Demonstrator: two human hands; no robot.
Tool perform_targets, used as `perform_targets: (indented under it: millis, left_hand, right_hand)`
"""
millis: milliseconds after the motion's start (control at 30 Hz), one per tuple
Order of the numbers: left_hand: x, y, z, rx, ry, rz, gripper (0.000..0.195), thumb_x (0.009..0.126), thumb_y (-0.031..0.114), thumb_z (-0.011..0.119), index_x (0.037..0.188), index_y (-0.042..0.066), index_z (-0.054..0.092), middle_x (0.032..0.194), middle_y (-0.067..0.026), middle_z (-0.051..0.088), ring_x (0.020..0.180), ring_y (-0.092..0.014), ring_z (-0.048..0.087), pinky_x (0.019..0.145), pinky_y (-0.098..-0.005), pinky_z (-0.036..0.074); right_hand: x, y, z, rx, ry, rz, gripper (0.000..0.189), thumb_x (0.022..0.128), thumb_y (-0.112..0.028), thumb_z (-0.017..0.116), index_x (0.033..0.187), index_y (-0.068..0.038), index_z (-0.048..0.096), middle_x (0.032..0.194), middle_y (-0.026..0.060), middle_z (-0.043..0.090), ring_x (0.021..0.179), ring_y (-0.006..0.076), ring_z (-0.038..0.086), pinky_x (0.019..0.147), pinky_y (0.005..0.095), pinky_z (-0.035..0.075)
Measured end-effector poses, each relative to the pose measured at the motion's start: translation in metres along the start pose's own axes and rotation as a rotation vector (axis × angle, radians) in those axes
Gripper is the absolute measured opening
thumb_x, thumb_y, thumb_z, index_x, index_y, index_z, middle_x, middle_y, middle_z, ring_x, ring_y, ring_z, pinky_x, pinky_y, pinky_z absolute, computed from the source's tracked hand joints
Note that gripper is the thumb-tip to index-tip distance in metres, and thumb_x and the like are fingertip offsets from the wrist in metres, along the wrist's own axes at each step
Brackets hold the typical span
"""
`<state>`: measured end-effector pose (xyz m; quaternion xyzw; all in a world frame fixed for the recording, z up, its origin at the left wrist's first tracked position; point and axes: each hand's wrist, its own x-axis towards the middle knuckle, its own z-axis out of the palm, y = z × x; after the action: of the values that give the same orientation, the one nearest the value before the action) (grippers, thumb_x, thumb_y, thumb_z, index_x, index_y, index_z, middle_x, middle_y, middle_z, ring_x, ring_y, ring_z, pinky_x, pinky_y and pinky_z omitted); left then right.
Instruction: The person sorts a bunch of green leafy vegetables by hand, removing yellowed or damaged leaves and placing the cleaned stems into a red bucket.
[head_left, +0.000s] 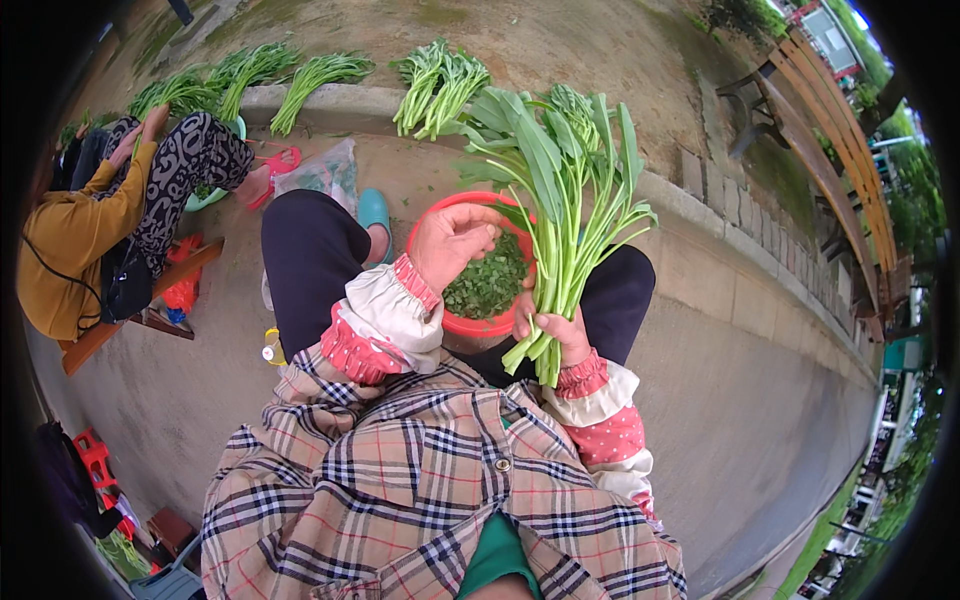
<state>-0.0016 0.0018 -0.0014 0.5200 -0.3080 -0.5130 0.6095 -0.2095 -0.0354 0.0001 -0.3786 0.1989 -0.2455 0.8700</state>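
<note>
My right hand (559, 330) grips the lower stems of a bunch of leafy green stalks, which look like water spinach (570, 225). The bunch stands nearly upright, leaves at the top and cut ends below my fist. At its left, my left hand (454, 244) is raised with fingers curled and thumb near the index fingertip. A leaf of the bunch lies right at those fingertips; whether they pinch it is unclear. Below both hands, between my knees, sits a red plastic basin (480, 328) holding plucked green leaves (487, 281).
Bundles of the greens (439, 86) lie along a concrete curb (337, 105). At left, a person in a mustard top (90, 247) sits on a wooden bench (142, 307), handling greens over a pale basin (206, 199). A plastic bag (322, 176) lies near my left foot. A slatted bench (832, 157) stands right.
</note>
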Motion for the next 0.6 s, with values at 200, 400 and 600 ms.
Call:
perform_targets:
  millis: [200,400,600]
  left_hand:
    - [0.004,0.002,-0.003,-0.074,-0.013,-0.057,0.018,0.089,0.018,0.058,0.095,0.003,0.064,0.081,-0.0019,0.064,0.067,-0.007,0.058,0.061,-0.0211,0.048]
    - [-0.003,-0.017,-0.002,-0.099,-0.048,-0.192,0.019,0.089,0.023,0.059,0.094,0.005,0.065,0.081,-0.0016,0.065,0.067,-0.007,0.058,0.062,-0.0212,0.048]
    - [-0.007,-0.009,0.016,-0.217,-0.105,-0.232,0.021,0.088,0.021,0.060,0.099,0.004,0.064,0.083,-0.0020,0.065,0.070,-0.007,0.059,0.064,-0.0213,0.049]
  right_hand:
    - [0.000,0.000,0.004,0.015,-0.026,0.026,0.057,0.070,-0.018,0.067,0.116,0.001,0.041,0.079,0.0062,0.049,0.066,0.0182,0.054,0.060,0.0310,0.046]
    - [-0.001,0.001,0.008,0.268,-0.085,0.028,0.053,0.073,-0.014,0.063,0.119,-0.002,0.038,0.079,0.0040,0.044,0.066,0.0154,0.048,0.058,0.0298,0.040]
    - [0.000,0.000,0.003,0.430,-0.193,0.007,0.055,0.075,-0.015,0.060,0.122,-0.004,0.035,0.082,0.0035,0.041,0.066,0.0140,0.045,0.058,0.0283,0.037]
